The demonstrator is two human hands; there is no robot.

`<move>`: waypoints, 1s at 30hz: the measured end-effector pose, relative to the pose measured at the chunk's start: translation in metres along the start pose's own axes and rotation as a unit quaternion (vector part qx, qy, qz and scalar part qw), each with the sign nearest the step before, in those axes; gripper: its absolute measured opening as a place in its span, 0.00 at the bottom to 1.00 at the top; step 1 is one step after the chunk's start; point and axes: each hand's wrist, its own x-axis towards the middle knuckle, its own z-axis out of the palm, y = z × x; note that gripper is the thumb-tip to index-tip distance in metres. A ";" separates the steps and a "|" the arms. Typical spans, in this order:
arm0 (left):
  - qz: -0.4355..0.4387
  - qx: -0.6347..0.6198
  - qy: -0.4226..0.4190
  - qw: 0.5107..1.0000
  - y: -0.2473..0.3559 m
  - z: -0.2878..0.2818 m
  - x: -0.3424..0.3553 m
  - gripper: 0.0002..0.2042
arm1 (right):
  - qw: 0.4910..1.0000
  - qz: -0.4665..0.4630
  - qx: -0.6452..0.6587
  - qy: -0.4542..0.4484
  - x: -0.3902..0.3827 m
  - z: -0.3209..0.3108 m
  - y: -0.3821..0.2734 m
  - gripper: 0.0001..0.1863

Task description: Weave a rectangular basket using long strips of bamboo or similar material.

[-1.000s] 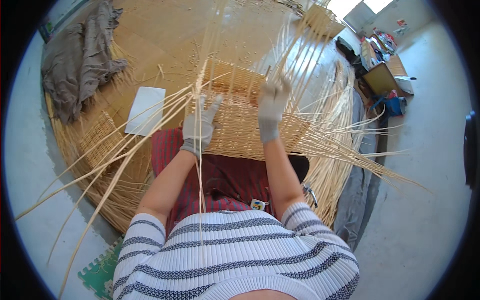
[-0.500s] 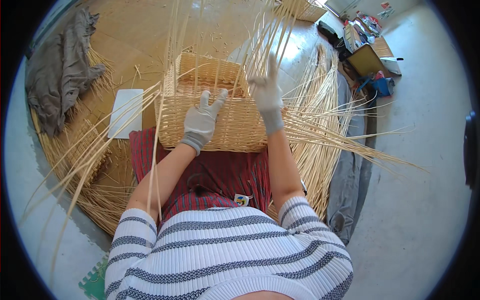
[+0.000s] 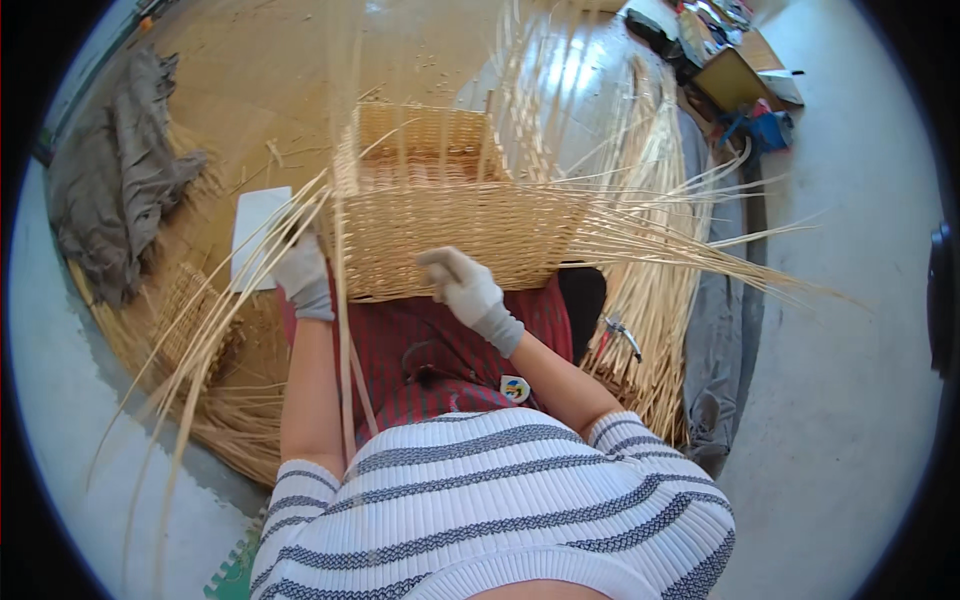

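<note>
A woven wicker basket lies across my lap, its far wall and hollow inside showing. Unwoven strands stand up blurred from its rim, and a bundle sticks out from its right end. At the left end is my gloved left hand, beside another bundle of loose strands; its fingers are smeared and partly hidden, so its grip cannot be made out. My gloved right hand hovers by the lower part of the near wall, fingers loosely bent and apart from the thumb, nothing visible in them.
Long pale reeds lie in a heap on the right, with a red-handled tool on them. Left of the basket are a white board, a grey cloth and a smaller woven piece. A blue item lies far right.
My left hand has gone from the near rim to the basket's left end. My right hand has come down from the upright strands to the near wall. The basket appears slightly farther right.
</note>
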 end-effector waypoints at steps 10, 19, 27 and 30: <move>-0.125 -0.432 -0.083 0.889 -0.032 0.007 -0.017 0.20 | 0.904 -0.271 -0.332 -0.003 0.040 0.106 -0.083 0.21; -0.159 -0.128 -0.062 0.977 0.012 -0.001 -0.024 0.14 | 0.894 -0.311 -0.320 -0.022 0.039 0.108 -0.081 0.24; -0.233 -0.523 -0.127 0.810 -0.038 -0.006 -0.018 0.22 | 0.911 -0.318 -0.262 0.023 0.045 0.122 -0.095 0.19; -0.142 -0.477 -0.198 0.844 -0.102 -0.020 -0.020 0.22 | 0.887 -0.355 -0.297 0.010 0.044 0.125 -0.089 0.14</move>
